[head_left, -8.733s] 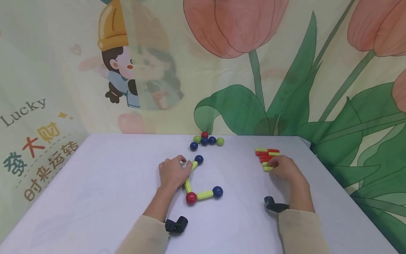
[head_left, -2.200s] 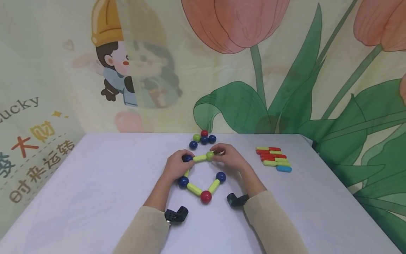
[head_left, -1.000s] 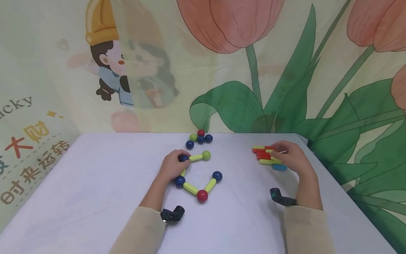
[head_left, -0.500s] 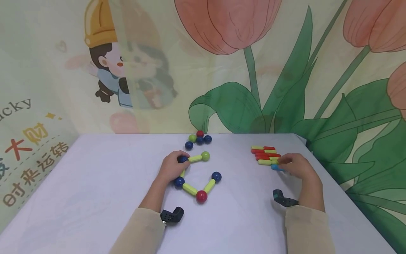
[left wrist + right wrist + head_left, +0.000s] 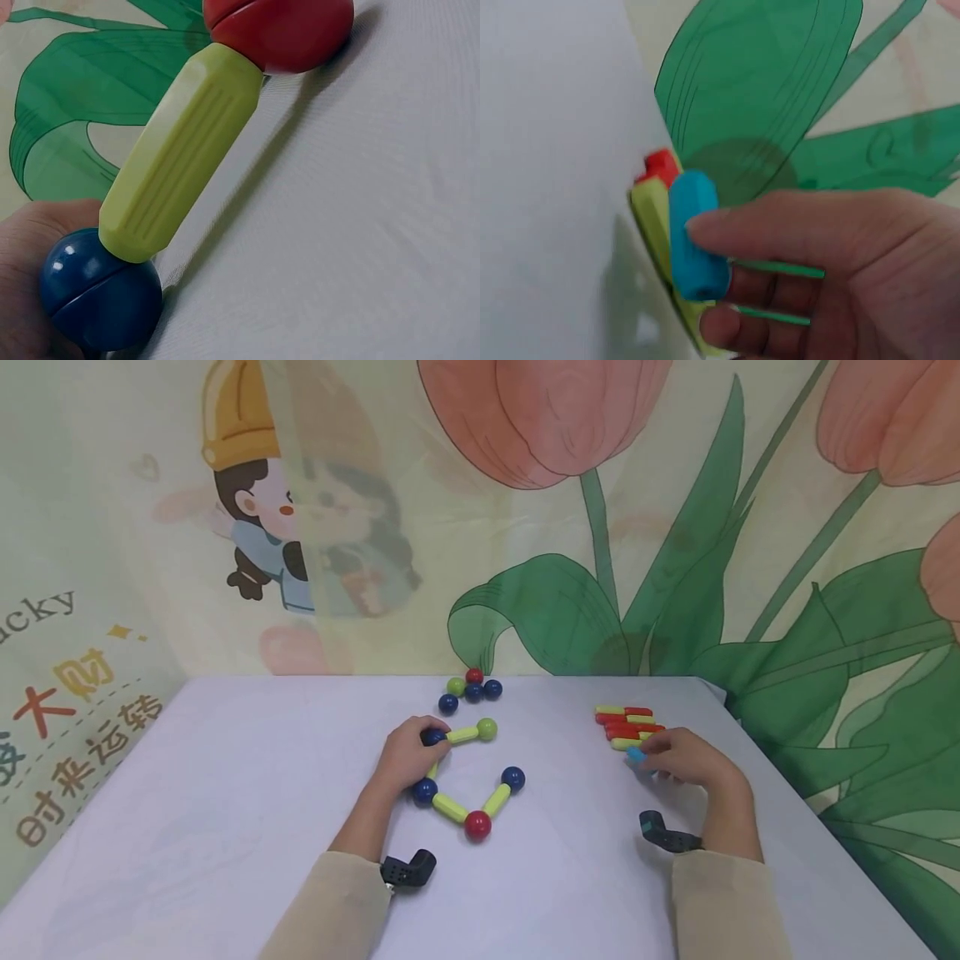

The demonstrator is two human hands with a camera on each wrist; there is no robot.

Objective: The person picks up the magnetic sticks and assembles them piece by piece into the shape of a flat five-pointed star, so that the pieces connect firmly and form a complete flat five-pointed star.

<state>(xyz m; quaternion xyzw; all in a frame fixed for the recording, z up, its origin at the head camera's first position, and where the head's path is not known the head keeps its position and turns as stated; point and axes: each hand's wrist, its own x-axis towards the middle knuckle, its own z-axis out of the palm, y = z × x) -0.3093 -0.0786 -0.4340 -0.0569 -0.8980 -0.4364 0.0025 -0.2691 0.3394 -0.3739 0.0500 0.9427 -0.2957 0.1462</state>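
My left hand grips a dark blue ball at the upper left corner of an unclosed ring of balls and yellow-green sticks lying on the table. One stick runs from that ball to a green ball. Below, another dark blue ball links by a stick to a red ball, then a further stick leads to a dark blue ball. On the right, my right hand pinches a light blue building stick between thumb and fingers, beside the stick pile.
Red and yellow-green sticks lie in a stacked row at the right. Several loose balls in blue, green and red sit near the table's back edge. A printed cloth hangs behind.
Since the earliest frame, a green ball has joined the ring. The right hand has gone back to the sticks, taken the blue one and drawn it left. Lately the left hand stays put.
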